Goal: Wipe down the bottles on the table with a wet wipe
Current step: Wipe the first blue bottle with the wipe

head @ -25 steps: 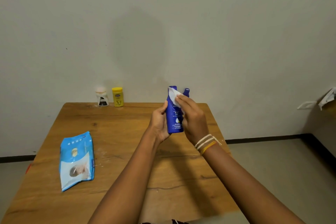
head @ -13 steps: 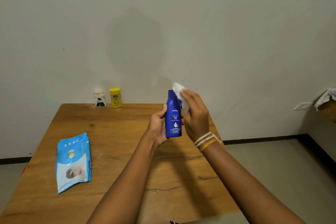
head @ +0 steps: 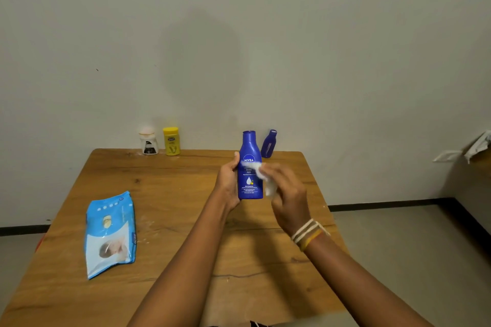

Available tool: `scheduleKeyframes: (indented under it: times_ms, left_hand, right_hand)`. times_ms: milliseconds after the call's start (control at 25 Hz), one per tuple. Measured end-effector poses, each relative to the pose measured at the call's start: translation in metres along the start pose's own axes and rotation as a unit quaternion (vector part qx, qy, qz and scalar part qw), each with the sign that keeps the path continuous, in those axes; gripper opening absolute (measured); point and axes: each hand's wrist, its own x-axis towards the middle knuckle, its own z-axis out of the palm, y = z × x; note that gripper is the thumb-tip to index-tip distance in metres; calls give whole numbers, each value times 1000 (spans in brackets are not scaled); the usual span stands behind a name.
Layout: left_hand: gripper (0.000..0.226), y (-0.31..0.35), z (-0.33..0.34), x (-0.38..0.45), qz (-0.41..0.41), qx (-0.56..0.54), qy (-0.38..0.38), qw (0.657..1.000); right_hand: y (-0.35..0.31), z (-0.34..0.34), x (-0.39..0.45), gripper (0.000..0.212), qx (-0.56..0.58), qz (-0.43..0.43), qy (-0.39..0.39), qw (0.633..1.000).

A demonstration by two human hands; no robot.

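My left hand [head: 228, 184] grips a blue lotion bottle [head: 250, 186] upright above the wooden table [head: 175, 220], label facing me. In my right hand [head: 288, 195] is a crumpled white wet wipe [head: 263, 175], pressed against the bottle's front and right side. A smaller dark blue bottle [head: 269, 143] stands at the table's far edge behind it. Far left at the back stand a yellow bottle [head: 171, 141] and a white jar [head: 148, 142] with a dark label.
A blue pack of wet wipes [head: 110, 233] lies flat on the table's left half. The wall runs just behind the table. Floor shows to the right, with a cardboard box and crumpled paper [head: 478, 145] at the far right edge.
The right hand with the wipe moved from the bottle's top down to the middle of its front. The bottle turned upright, label toward me.
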Motion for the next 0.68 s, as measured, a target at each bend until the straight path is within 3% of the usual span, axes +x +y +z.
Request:
scheduleKeyframes:
  times_ms: [80, 160, 320, 520, 600, 680]
  left_hand:
    - [39, -5, 2, 1, 23, 34, 9, 999]
    - [43, -6, 6, -1, 41, 52, 3, 998]
    - [50, 0, 6, 2, 5, -31, 2, 1000]
    - [60, 0, 3, 5, -60, -4, 4, 998]
    - [57, -1, 4, 6, -47, -60, -27, 997]
    - [47, -1, 7, 8, -29, -108, -68, 991]
  right_hand:
    - [1, -2, 43, 30, 24, 50, 37, 998]
    - [-2, 3, 64, 35, 36, 52, -12, 998]
    - [-17, 24, 16, 43, 45, 37, -49, 997]
    - [-15, 12, -26, 47, 34, -39, -58, 997]
    - [-13, 5, -10, 40, 50, -16, -31, 998]
    - [-6, 2, 25, 35, 71, 29, 45, 996]
